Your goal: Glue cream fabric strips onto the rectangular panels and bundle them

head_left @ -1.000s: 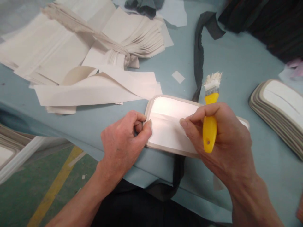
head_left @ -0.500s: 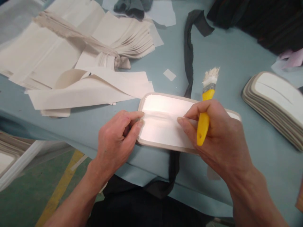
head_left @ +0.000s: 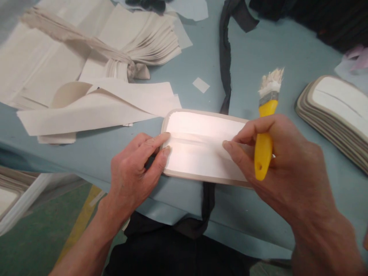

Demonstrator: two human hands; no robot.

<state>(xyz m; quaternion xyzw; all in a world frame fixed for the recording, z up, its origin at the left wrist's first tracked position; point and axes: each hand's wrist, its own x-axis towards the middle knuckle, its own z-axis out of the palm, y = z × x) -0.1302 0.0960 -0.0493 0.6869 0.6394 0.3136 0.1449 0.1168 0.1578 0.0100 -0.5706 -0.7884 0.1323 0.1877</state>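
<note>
A rounded rectangular beige pad [head_left: 198,153] with a glossy white face and a crease along its middle lies near the table's front edge. My left hand [head_left: 133,172] pinches its left end, with the fingertips on the rim. My right hand [head_left: 283,165] is closed round the yellow handle of a paintbrush [head_left: 266,122], bristles pointing up and away, while its forefinger and thumb press on the pad's right part.
Stacks and loose sheets of cream paper [head_left: 94,103] cover the table's left. A pile of the same pads [head_left: 336,111] sits at the right. A dark fabric strip [head_left: 225,57] runs from the back under the pad and over the light blue table's [head_left: 287,61] edge. Green floor shows at lower left.
The left hand's fingers have stretched out further along the pad's left end. The right hand with the brush has shifted slightly right. The view has drifted, so everything sits a little higher.
</note>
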